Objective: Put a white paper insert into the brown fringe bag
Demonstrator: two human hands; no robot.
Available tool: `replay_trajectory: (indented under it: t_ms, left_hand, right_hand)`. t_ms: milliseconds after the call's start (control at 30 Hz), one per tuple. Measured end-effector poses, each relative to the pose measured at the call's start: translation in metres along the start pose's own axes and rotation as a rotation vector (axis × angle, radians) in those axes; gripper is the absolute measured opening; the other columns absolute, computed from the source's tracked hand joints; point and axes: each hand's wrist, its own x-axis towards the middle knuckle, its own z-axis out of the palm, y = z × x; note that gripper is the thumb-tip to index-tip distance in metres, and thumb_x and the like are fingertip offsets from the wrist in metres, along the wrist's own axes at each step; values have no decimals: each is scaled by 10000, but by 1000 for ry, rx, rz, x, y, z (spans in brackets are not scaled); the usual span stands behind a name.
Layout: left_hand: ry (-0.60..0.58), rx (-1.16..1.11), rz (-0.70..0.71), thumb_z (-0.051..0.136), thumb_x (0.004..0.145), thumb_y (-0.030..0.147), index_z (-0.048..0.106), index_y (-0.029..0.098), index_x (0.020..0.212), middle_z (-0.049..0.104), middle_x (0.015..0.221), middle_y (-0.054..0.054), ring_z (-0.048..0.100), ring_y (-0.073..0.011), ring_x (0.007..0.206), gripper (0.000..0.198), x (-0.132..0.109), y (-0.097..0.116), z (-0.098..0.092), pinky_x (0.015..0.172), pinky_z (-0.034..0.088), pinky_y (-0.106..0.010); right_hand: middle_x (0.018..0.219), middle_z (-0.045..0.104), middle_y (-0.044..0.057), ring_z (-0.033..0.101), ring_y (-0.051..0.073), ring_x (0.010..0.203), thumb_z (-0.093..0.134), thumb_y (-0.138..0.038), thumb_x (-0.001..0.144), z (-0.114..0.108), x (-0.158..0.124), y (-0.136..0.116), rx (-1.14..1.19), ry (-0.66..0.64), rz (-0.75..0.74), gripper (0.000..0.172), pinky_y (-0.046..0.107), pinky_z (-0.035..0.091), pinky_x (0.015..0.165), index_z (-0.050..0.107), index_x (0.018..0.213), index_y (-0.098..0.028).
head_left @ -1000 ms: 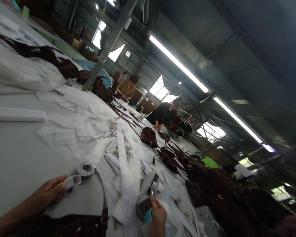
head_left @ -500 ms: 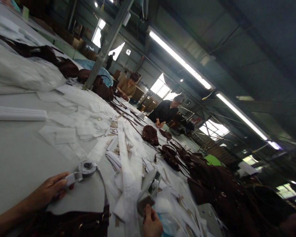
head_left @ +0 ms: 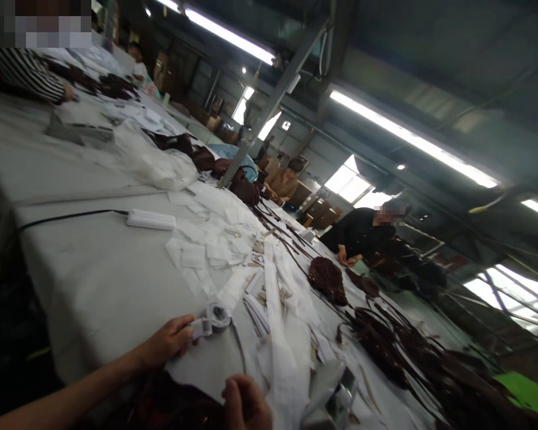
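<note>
1. A pale worktable (head_left: 103,280) is spreading out under the coiled grey strap (head_left: 218,316), its near edge running down to the left of the coil.
2. White paper pieces (head_left: 192,257) are lying scattered beyond the coil, and a white block (head_left: 151,220) with a black cord (head_left: 72,218) is resting farther left of it.
3. The left hand (head_left: 173,340), just left of the coil, is pinching a white tab (head_left: 200,328) that is meeting the coil's side.
4. The right hand (head_left: 247,400) is hovering nearer than the coil, apart from the left, fingers curling; whether it is gripping anything, I cannot tell.
5. Well beyond the coil, a person in a dark top (head_left: 354,233) and one in a brown top (head_left: 280,185) are leaning over the work; a slanting post (head_left: 271,98) is standing past the papers, under glowing tube lights (head_left: 412,140).
6. Far left of the coil, a striped sleeve (head_left: 31,74) is entering, cut off by the frame.
7. A dark brown item (head_left: 174,400) nearer than the coil is running out of frame, its form hard to make out.
8. Beyond and left of the coil, a translucent plastic bag (head_left: 147,158) is lying crumpled, its contents unclear; right of the coil, brown bags (head_left: 430,376) are heaping up, insides hidden.
</note>
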Motion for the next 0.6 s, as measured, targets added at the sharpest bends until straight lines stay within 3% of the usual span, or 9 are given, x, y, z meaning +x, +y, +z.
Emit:
replay_trajectory:
  t_ms: [100,200,600]
  left_hand:
    - [20,35,23,452,858,489,556,172,814,473,529,61,421,-109,457,337,-1,1,1,449,313,-219]
    - [49,67,52,449,856,421,551,179,810,510,551,50,461,-122,486,268,-2,0,2,475,346,-226]
    - [116,165,131,454,837,276,571,196,784,605,706,6,520,-173,676,152,-2,12,1,666,392,-264]
  right_hand:
    - [597,615,-3,538,136,540,554,-551,820,42,9,-25,13,-286,-50,382,223,423,500,644,708,-198]
    - [626,623,3,517,122,515,529,-512,857,63,22,-30,-22,-404,-30,368,209,387,455,658,737,-189]
    - [565,641,26,579,166,562,528,-586,822,83,34,-5,-279,-244,46,457,243,395,509,688,646,-195]
